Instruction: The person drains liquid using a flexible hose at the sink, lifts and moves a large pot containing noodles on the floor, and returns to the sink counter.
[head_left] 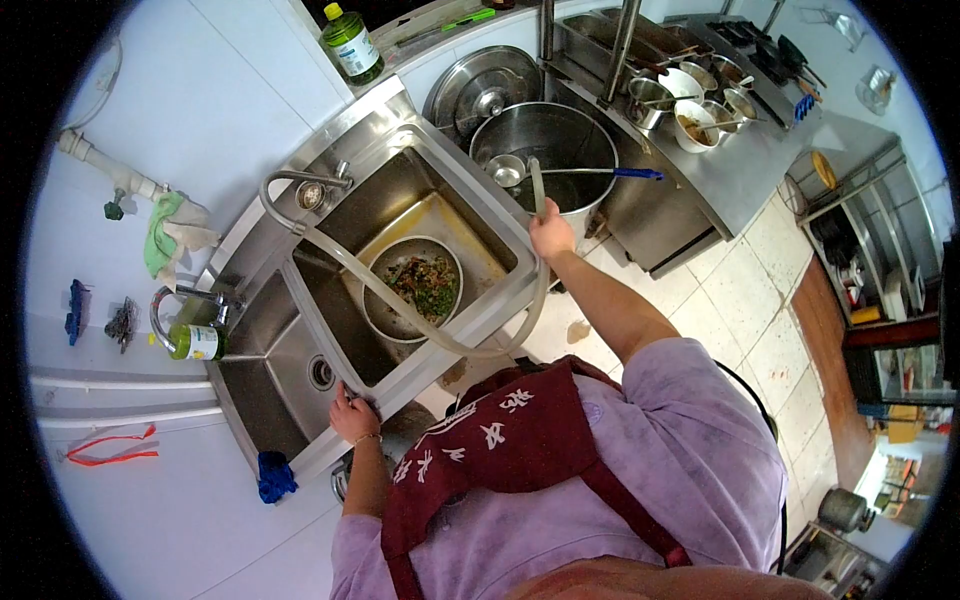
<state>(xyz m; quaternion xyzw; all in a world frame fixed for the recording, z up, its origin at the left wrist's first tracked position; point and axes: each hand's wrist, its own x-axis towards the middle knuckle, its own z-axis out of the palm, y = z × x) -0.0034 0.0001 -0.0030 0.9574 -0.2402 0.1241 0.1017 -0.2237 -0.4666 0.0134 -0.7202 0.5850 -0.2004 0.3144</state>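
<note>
A: Main thing, quick?

B: Clear hose [345, 258]. Runs from the faucet [290, 175] at the sink's back edge, crosses the sink [395, 388], sags over its front edge, rises through the right hand [552, 232].

A: Hands?

B: Right one wrapped round the hose near its end, just off the sink's right end. Left hand [353, 415] on the sink's front rim, by the small basin; can't tell if it grips or only rests. Probably bracing.

A: Why hold the hose there?

B: Its end points up over the big pot [540, 120], beside the sink's right end. Guess: the grip keeps a floppy hose aimed at the opening. Water flow, can't tell.

A: Around the pot?

B: Ladle [637, 173] across it, blue handle out past the rim, away from the sink; likely parked within reach. Lid [470, 85] propped up behind the pot, beyond the sink's far corner, presumably off to leave the top open.

A: Rest?

B: Bowl [383, 318] of chopped greenish scraps inside the sink's large basin, hose passing above. Blue cloth [275, 477] at the sink's near left corner. Worktop [745, 175] past the pot from the sink, with small pots and white bowls [697, 140].
</note>
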